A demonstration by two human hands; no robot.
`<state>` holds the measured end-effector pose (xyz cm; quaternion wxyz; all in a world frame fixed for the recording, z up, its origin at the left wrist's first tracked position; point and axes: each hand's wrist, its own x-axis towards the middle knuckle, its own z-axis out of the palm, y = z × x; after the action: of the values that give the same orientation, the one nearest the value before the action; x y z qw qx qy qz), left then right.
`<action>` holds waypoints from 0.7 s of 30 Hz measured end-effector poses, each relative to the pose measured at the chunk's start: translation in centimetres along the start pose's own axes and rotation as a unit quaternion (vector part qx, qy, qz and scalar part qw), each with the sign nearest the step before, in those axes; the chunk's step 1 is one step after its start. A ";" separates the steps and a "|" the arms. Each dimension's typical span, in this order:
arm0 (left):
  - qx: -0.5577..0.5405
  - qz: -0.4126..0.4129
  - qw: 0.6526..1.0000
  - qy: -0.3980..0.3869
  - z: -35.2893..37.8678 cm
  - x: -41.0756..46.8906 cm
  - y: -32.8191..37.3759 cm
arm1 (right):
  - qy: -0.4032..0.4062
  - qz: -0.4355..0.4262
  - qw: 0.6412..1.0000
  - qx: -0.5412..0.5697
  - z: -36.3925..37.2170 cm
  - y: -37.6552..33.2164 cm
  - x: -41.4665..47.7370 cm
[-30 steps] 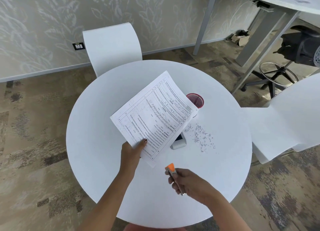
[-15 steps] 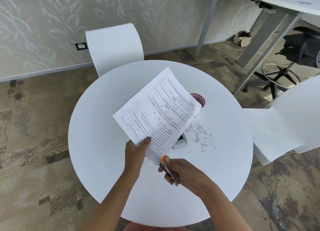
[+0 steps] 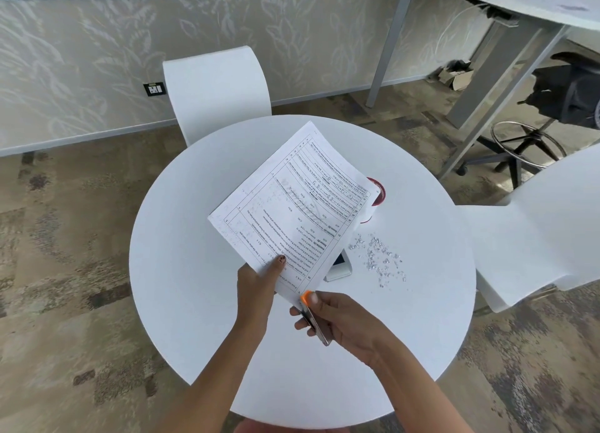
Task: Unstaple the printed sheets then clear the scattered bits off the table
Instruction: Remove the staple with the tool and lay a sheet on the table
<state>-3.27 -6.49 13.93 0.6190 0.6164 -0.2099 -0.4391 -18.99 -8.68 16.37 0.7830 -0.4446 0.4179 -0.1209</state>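
Note:
My left hand (image 3: 257, 284) holds the printed sheets (image 3: 292, 208) by their near edge, lifted and tilted over the round white table (image 3: 181, 270). My right hand (image 3: 337, 319) grips a staple remover (image 3: 312, 312) with an orange tip and metal body. Its orange tip touches the sheets' near corner. A scatter of small silvery bits (image 3: 378, 255) lies on the table to the right of the sheets.
A dark red cup (image 3: 378, 192) stands behind the sheets, partly hidden. A white stapler-like object (image 3: 341, 267) lies under the paper's edge. White chairs stand at the far side (image 3: 217, 88) and at the right (image 3: 535, 237). A desk and a black stool (image 3: 526, 140) are beyond.
My right hand has moved up and left, bringing the orange tip from below the sheets to their near corner. My left hand has kept its hold on the sheets.

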 end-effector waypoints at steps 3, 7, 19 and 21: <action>-0.009 0.006 1.000 -0.001 0.0 0.0 0.3 | 0.008 -0.019 1.000 -0.023 0.0 0.0 -0.1; -0.013 0.014 1.000 -0.005 -0.2 0.1 0.7 | 0.032 -0.036 0.996 -0.070 0.1 -0.2 -0.1; -0.031 0.024 0.999 -0.006 0.0 -0.2 1.3 | 0.046 -0.063 0.990 -0.115 0.2 -0.7 -0.2; -0.030 0.025 0.999 -0.004 0.1 0.0 1.3 | 0.051 -0.067 0.989 -0.120 0.3 -0.7 -0.3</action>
<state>-3.02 -6.71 15.21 0.6472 0.5907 -0.2147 -0.4315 -18.81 -8.80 17.18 0.6915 -0.5559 0.4380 -0.1446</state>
